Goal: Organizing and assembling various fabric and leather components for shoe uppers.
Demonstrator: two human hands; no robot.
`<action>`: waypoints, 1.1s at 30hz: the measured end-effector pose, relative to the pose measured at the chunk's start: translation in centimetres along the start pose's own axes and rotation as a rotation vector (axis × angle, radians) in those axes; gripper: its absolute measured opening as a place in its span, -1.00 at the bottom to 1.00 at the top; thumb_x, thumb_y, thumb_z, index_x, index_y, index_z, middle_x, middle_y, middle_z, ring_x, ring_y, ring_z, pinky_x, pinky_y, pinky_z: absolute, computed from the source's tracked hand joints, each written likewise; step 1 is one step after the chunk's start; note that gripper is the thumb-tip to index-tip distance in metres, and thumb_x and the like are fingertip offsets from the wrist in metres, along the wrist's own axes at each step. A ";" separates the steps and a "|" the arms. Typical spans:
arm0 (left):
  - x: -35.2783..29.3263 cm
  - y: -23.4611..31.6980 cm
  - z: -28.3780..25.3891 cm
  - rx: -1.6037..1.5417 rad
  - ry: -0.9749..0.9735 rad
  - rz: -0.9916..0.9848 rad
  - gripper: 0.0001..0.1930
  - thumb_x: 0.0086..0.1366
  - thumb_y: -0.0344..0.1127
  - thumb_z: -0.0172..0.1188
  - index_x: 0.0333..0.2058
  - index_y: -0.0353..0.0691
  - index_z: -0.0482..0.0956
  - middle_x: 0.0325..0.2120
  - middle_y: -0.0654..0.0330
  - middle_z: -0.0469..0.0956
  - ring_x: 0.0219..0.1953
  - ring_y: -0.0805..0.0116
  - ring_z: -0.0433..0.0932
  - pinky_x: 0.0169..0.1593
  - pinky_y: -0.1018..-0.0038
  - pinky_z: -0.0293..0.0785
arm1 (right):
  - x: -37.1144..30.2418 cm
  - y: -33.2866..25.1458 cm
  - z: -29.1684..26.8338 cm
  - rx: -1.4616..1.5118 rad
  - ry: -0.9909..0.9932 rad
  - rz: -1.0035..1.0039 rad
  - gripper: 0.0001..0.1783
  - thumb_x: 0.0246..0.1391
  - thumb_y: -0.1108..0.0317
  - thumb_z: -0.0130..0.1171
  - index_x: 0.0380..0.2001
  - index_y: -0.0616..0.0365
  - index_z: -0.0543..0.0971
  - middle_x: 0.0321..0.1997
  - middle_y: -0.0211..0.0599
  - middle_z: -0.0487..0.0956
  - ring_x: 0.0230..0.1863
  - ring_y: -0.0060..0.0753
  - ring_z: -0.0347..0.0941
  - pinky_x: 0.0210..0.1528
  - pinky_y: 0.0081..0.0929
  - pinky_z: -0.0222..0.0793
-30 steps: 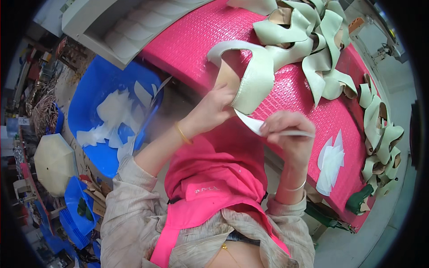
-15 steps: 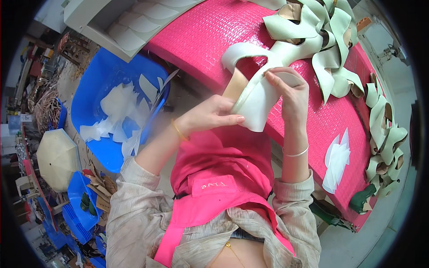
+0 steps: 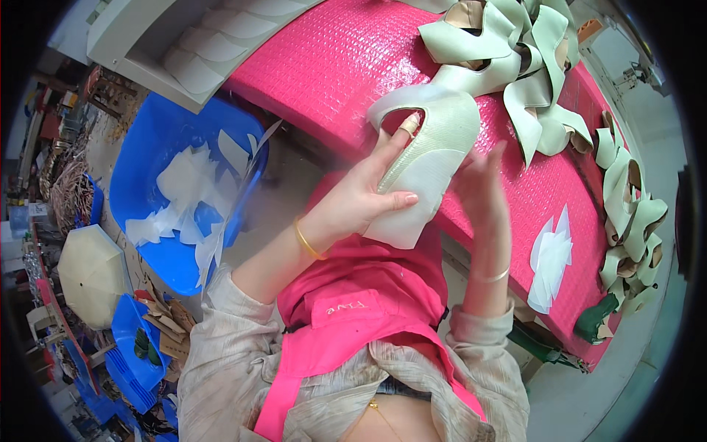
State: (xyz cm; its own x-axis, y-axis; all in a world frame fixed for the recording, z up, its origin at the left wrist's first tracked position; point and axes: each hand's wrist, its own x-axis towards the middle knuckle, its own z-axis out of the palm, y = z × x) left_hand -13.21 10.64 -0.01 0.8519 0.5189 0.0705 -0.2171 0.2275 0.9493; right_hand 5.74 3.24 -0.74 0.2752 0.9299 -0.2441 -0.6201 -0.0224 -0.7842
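Note:
My left hand (image 3: 355, 193) grips a pale green shoe upper (image 3: 451, 127) above my apron. Its index finger, with a tan wrap on it, reaches into the opening, and the thumb presses on the outside. A white, thin shaped sheet (image 3: 412, 206) lies along the upper's near part, under that thumb. Close beside the upper's right edge is my right hand (image 3: 482, 184). Its fingers are smeared by motion, and whether they touch the upper is unclear.
A pink-covered table (image 3: 317, 74) bears a pile of pale green uppers (image 3: 541, 81) and a stack of white sheets (image 3: 551, 261). A grey machine (image 3: 132, 44) with white pieces stands at upper left. Below it is a blue tub (image 3: 136, 173) with white pieces. Dark green uppers (image 3: 595, 320) lie right.
The upper has turned so its outer face and opening show, and my left fingers have gone inside. My right hand has come off its top edge and moved down.

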 end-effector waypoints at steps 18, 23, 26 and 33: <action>-0.3 -0.4 3.2 0.213 0.360 0.060 -0.74 0.17 -0.37 0.05 -0.21 -0.42 0.39 -0.49 0.22 0.49 -0.42 0.56 0.42 -0.32 0.62 0.35 | 1.2 0.3 5.7 -0.363 0.171 -0.678 -0.63 0.11 0.12 -0.05 -0.41 0.26 0.50 -0.56 -0.54 0.46 -0.58 -0.82 0.25 -0.51 -0.81 0.16; 3.3 2.4 0.9 -0.175 0.781 0.347 -0.75 0.23 -0.20 0.00 -0.43 -0.31 0.45 -0.53 0.30 0.46 -0.52 0.64 0.38 -0.44 0.69 0.32 | -0.1 0.4 4.2 -0.479 -0.442 -0.363 -0.31 -0.03 0.16 0.11 0.10 0.25 0.13 0.06 -0.27 0.26 0.08 -0.38 0.18 0.00 -0.51 0.17; 3.7 2.6 0.0 -0.124 0.774 0.303 -0.70 0.22 -0.14 0.01 -0.46 -0.30 0.45 -0.55 0.30 0.46 -0.53 0.64 0.38 -0.44 0.68 0.32 | -0.7 1.4 6.1 -0.719 -0.317 -0.382 -0.66 -0.23 0.45 0.26 -0.30 0.33 0.47 -0.46 -0.45 0.46 -0.36 -0.70 0.32 -0.42 -0.71 0.25; 4.3 3.1 -0.6 -0.363 0.791 0.281 -0.66 0.20 -0.09 0.02 -0.52 -0.30 0.45 -0.59 0.31 0.45 -0.56 0.64 0.34 -0.47 0.67 0.28 | -0.5 2.4 6.2 -0.465 -0.262 -0.329 -0.79 0.06 0.38 0.00 -0.53 0.32 0.47 -0.55 -0.56 0.39 -0.48 -0.78 0.21 -0.46 -0.74 0.16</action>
State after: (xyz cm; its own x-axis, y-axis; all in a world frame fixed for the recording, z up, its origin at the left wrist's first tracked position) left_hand -10.47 14.09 3.06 0.1990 0.9773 -0.0729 -0.6180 0.1829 0.7646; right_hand -0.46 4.94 1.02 0.1719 0.9730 0.1543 -0.1327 0.1780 -0.9750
